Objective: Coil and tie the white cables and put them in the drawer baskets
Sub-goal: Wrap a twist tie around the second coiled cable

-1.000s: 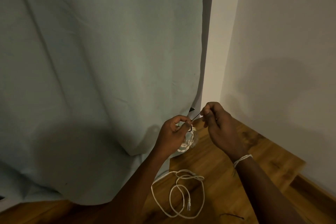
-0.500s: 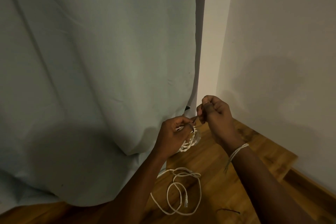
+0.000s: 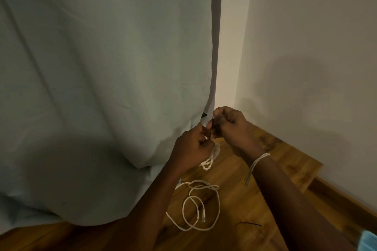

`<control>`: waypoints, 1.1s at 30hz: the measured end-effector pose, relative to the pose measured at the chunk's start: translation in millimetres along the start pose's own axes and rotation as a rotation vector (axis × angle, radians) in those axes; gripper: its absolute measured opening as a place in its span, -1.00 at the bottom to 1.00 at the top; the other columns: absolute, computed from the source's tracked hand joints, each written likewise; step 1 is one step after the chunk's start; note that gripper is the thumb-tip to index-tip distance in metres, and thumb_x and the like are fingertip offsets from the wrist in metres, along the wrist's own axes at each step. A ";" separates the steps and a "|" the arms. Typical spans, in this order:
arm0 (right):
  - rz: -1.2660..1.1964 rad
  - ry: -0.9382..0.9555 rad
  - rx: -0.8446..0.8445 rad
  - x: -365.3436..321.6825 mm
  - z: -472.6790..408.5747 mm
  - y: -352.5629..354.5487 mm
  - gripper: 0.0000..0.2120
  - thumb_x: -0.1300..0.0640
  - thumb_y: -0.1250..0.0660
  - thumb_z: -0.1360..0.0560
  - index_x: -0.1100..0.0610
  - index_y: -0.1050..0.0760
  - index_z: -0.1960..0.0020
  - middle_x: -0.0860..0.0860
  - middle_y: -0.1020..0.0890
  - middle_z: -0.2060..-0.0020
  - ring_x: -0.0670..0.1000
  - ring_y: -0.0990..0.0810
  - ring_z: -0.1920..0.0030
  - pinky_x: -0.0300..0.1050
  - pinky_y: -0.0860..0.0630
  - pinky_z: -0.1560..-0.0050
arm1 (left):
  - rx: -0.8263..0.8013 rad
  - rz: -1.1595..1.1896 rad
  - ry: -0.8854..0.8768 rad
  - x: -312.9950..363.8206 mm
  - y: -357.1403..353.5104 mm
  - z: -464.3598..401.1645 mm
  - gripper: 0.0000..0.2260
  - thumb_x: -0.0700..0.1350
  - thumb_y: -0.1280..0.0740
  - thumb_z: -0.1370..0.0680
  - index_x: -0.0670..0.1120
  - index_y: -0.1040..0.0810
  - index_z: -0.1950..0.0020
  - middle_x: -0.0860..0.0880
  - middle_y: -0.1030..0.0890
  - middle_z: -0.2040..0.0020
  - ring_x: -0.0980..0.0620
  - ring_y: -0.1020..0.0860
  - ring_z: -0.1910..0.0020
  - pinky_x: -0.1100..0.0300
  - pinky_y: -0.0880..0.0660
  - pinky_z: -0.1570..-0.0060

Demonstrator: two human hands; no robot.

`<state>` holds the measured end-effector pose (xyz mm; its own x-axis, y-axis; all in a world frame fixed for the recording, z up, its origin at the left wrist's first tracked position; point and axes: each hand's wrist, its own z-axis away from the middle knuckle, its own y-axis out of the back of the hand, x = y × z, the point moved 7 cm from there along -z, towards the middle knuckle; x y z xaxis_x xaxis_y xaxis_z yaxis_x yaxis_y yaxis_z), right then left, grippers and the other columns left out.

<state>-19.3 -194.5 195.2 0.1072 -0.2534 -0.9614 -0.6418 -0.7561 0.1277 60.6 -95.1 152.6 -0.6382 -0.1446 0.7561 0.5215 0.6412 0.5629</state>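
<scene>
A big pale curtain fills the left of the frame. A plain wall fills the right. A wood floor is at the bottom. In the lower middle, the left hand grips a coiled white cable, and loops stick out under it. The right hand touches the left one, its fingers pinching a thin dark tie. A loose white cable lies on the floor below. A small dark tie lies near it, to the right.
</scene>
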 end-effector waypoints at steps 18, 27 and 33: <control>-0.017 -0.002 0.101 0.6 5.1 6.2 -0.70 0.23 -0.09 -0.69 0.22 -0.48 0.16 0.11 -0.54 0.37 -0.11 -0.45 0.49 -0.26 -0.40 0.44 | 0.045 0.244 -0.038 -8.2 -16.3 15.5 -0.73 -0.23 -0.33 -0.58 0.08 -0.40 0.22 0.11 -0.49 0.36 0.20 -0.49 0.36 0.35 -0.40 0.25; -0.225 0.065 -0.242 -13.6 10.6 14.0 -0.87 0.28 -0.20 -0.65 0.29 -0.51 -0.07 0.23 -0.69 0.14 0.12 -0.69 0.22 -0.08 -0.65 0.18 | -0.058 0.629 0.028 0.0 -8.2 23.1 -0.71 -0.24 -0.45 -0.49 -0.02 -0.53 -0.15 0.03 -0.69 -0.01 0.06 -0.66 -0.02 0.25 -0.56 0.06; -0.250 0.136 -0.375 -19.2 12.4 30.7 -0.77 0.28 -0.28 -0.54 0.32 -0.59 -0.15 0.21 -0.71 -0.05 0.12 -0.72 0.04 -0.08 -0.67 0.03 | 0.008 0.514 -0.030 8.4 -0.8 20.5 -0.75 -0.18 -0.49 -0.47 -0.07 -0.56 -0.11 0.00 -0.70 0.04 0.05 -0.67 0.07 0.19 -0.60 0.12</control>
<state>-50.5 -205.4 214.5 0.3383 -0.0934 -0.9364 -0.2676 -0.9635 -0.0005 43.3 -81.4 151.7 -0.3163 0.2125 0.9245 0.7681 0.6294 0.1181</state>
